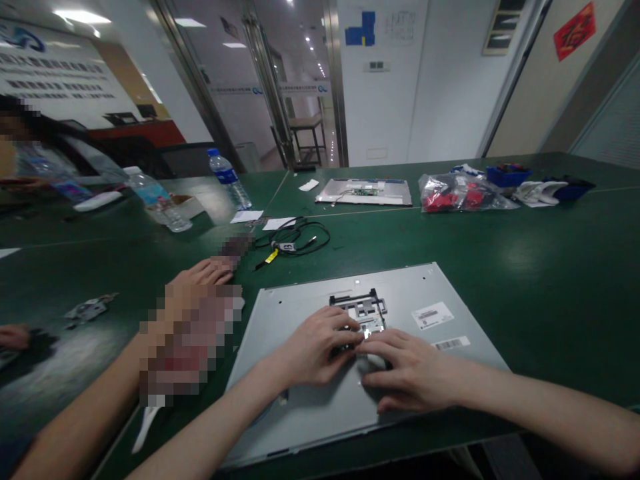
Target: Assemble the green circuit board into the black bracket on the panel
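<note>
A flat grey metal panel (300,420) lies before me on the green table. On its middle sits a small bracket (370,307) with bare metal and black parts. My left hand (317,347) reaches in from the left, fingers curled closed over the bracket's near side. From the right, my right hand (413,370) meets it, fingertips pressed together at the same spot. Whatever sits between the right fingertips is hidden. Below them a pale rounded piece is partly covered.
Beside me, a co-worker's hand (210,272) rests near a blurred-out object. Behind the panel lies a coiled black cable (300,250). Farther back are a display panel (370,192), a plastic bag with red pieces (460,195), a blue bin (507,175) and water bottles (227,177).
</note>
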The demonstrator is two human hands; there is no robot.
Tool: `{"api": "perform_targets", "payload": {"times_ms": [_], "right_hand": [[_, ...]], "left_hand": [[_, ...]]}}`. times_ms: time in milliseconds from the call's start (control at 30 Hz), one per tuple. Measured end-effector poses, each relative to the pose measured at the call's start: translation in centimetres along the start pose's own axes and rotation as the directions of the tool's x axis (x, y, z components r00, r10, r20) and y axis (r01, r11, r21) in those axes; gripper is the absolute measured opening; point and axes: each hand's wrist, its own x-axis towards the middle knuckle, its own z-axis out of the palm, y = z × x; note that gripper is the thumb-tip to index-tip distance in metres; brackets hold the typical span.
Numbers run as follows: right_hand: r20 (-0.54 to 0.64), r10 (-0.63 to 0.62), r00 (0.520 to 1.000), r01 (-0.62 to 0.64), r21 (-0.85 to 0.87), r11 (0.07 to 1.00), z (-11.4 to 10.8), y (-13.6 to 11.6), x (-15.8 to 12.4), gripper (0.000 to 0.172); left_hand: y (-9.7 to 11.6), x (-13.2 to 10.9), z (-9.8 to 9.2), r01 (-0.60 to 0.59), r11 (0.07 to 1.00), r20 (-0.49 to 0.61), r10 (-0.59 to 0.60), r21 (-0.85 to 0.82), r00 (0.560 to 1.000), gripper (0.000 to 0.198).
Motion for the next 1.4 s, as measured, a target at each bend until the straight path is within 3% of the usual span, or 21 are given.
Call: {"api": "perform_targets", "payload": {"times_ms": [433, 700, 867, 967, 1067, 1167, 1300, 1400], "right_hand": [[-0.031, -0.035, 0.999, 0.034, -0.037, 0.999, -0.5, 0.0, 0.1, 0.035], [-0.136, -0.072, 0.988, 0.057, -0.113, 0.992, -0.8, 0.3, 0.0, 0.033], [-0.227, -0.042, 0.973, 0.013, -0.125, 0.992, -1.8, 0.7, 0.1, 0.027], [-0.249, 0.06, 0.967, -0.087, -0.098, 0.991, -3.2, 0.5, -0.4, 0.027], [-0.233, 0.278, 0.932, -0.3, -0.064, 0.952, -4.1, -0.1, -2.3, 0.038], [-0.243, 0.5, 0.831, -0.525, -0.045, 0.85, -3.4, -1.0, -5.5, 0.052], [-0.244, 0.654, 0.716, -0.688, -0.081, 0.722, -0.6, -2.2, -10.0, 0.069], [-0.207, 0.707, 0.676, -0.736, -0.137, 0.663, 1.1, -3.1, -11.8, 0.07]], "left_hand": [[-0.1, -0.2, -0.1, 0.001, 1.0, 0.009, -0.001, -0.013, 1.0, 0.026], [0.5, 0.0, -0.6, 0.014, 0.998, -0.034, -0.016, -0.061, 0.999, 0.025], [0.7, 0.2, -2.3, 0.067, 0.997, -0.132, -0.072, -0.046, 0.989, 0.023], [1.0, -0.2, -4.3, 0.158, 0.987, -0.158, -0.155, 0.01, 0.975, 0.024], [1.8, -1.8, -5.9, 0.335, 0.932, -0.156, -0.313, 0.139, 0.937, 0.03], [3.3, -4.8, -5.9, 0.517, 0.83, -0.234, -0.47, 0.212, 0.851, 0.041], [5.8, -9.3, -2.9, 0.662, 0.703, -0.359, -0.566, 0.259, 0.742, 0.048], [7.3, -11.8, 0.0, 0.718, 0.632, -0.405, -0.599, 0.29, 0.691, 0.054]]}}
